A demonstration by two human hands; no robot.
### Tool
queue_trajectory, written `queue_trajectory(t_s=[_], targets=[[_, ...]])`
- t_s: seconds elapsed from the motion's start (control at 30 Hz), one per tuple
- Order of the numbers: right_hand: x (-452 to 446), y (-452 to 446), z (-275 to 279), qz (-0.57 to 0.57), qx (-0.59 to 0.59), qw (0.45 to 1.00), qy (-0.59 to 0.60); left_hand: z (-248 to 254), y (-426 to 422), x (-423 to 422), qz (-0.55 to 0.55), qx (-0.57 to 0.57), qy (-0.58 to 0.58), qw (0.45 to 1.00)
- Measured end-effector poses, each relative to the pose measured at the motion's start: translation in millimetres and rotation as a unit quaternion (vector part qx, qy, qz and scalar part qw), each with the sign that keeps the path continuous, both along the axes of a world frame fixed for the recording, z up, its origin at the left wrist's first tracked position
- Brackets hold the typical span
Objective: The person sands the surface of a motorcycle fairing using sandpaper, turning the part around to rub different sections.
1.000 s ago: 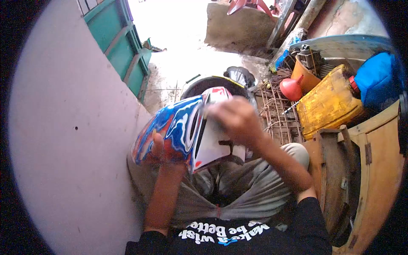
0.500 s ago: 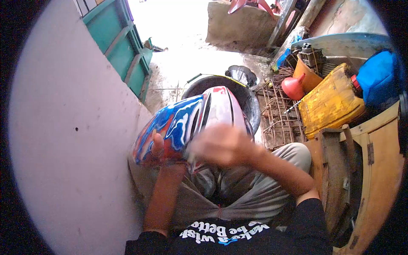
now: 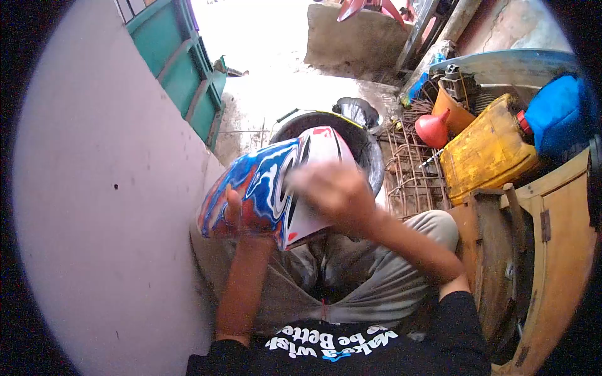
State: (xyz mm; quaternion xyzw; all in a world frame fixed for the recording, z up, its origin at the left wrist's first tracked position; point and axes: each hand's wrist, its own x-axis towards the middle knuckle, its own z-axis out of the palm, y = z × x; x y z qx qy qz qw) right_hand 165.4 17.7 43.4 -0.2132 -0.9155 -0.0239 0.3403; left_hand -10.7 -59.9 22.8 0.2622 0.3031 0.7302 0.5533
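Observation:
A curved panel [image 3: 263, 182], swirled blue, red and white on its left part and white with red marks on its right, rests over my lap. My left hand [image 3: 233, 213] grips its lower left edge, the thumb showing against the swirled surface and the other fingers hidden beneath. Over the middle of the panel is my right hand [image 3: 335, 194], blurred by motion, its fingers curled near the dark slots. Whatever it may hold is too blurred to make out. Beyond the panel stands a dark round basin [image 3: 374, 153].
A pale wall [image 3: 113, 250] rises at the left, near a green door [image 3: 182, 75]. To the right are a metal grid [image 3: 414, 169], a red funnel [image 3: 433, 130], a yellow jerrycan [image 3: 486, 153], a blue container [image 3: 558, 116] and a wooden cabinet [image 3: 567, 232].
My right hand moved down toward the panel's lower edge, then back up to its middle, slightly lower than at first. My left hand stays on the panel's edge.

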Motion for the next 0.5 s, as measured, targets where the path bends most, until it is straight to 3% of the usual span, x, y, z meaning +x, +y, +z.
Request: queue_trajectory(t_s=[0.07,0.13,0.2,0.23,0.27,0.3,0.33,0.4,0.43,0.47,0.5], targets=[[-12,-36,-4,0.164,0.038,0.985,0.029,-15,8,-11,-0.035,0.033,-0.02,0.999],[-8,-20,-7,0.161,0.045,0.986,0.026,-32,15,-16,-0.071,0.072,-0.081,0.992],[4,14,4,0.001,-0.004,1.0,0.003,-50,23,-9,-0.099,0.114,-0.181,0.972],[4,25,11,-0.032,-0.018,0.999,0.028,-23,14,-4,-0.078,0.083,-0.131,0.985],[5,28,15,-0.066,-0.032,0.996,0.053,-34,18,-6,-0.097,0.104,-0.172,0.975],[5,21,6,-0.037,-0.009,0.999,0.004,-45,23,-8,-0.117,0.124,-0.213,0.962],[-3,4,-6,0.027,0.002,0.999,0.028,-55,27,-10,-0.138,0.142,-0.252,0.947],[-14,-29,-1,0.166,0.065,0.984,0.014,-63,25,-15,-0.124,0.116,-0.227,0.959],[-11,-21,-3,0.172,0.078,0.982,0.013,-65,22,-17,-0.118,0.097,-0.212,0.965],[-6,-6,-11,0.107,0.04,0.993,0.01,-66,19,-20,-0.112,0.079,-0.196,0.971],[3,13,2,0.045,-0.005,0.999,0.0,-34,9,-10,-0.069,0.037,-0.142,0.987]])
